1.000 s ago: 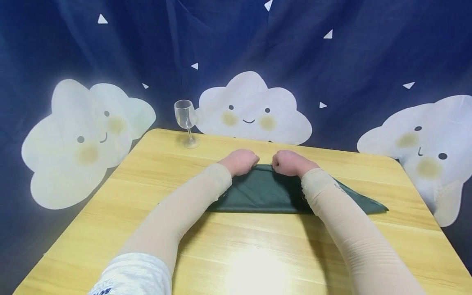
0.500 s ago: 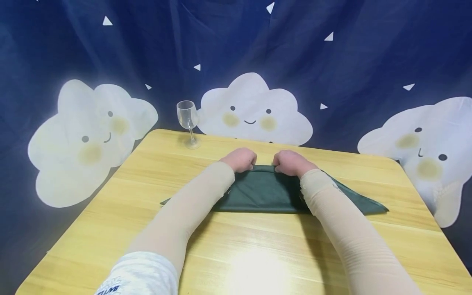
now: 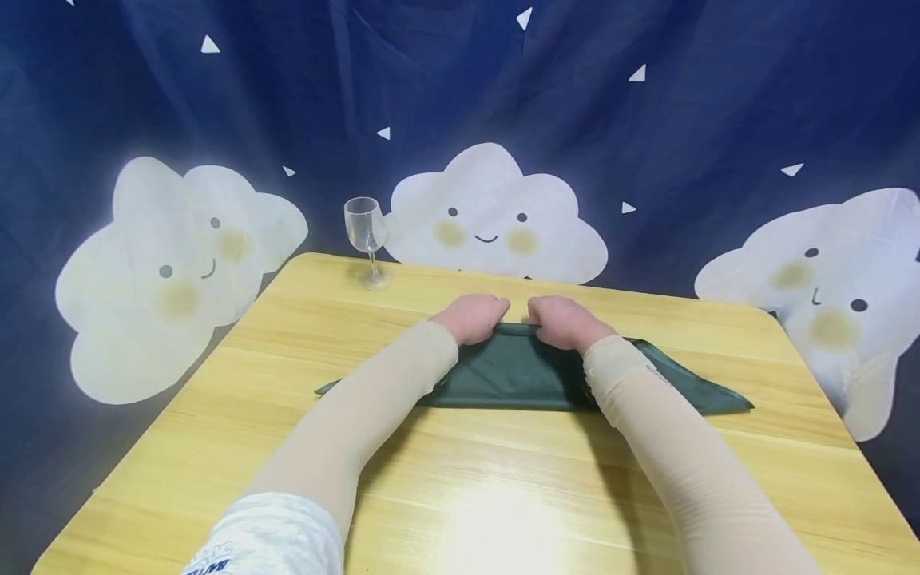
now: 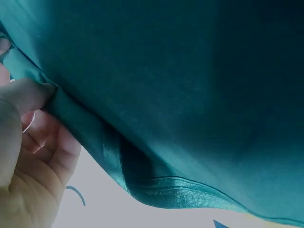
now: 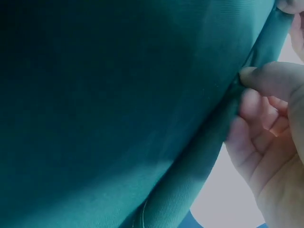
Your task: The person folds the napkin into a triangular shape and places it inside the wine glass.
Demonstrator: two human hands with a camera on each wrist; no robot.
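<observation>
A dark green cloth [image 3: 513, 371] lies folded on the table, with a long straight near edge and a pointed corner out at each side. Its far edge is turned over into a narrow roll. My left hand [image 3: 472, 318] pinches this roll just left of the middle, and my right hand [image 3: 568, 321] pinches it just to the right, with a small gap between them. In the left wrist view the thumb [image 4: 35, 92] presses the hem against the fingers. The right wrist view shows the right thumb [image 5: 270, 78] doing likewise. My forearms cover parts of the cloth.
A clear stemmed wine glass [image 3: 365, 228] stands upright near the table's back left corner, beyond my left hand. The wooden table [image 3: 431, 479] ends close behind the hands. A dark blue curtain [image 3: 460, 72] with cloud prints hangs behind it.
Both hands stay on the cloth's far edge and have come slightly closer together. The near edge has shifted a little away from me. The glass keeps its place on the table.
</observation>
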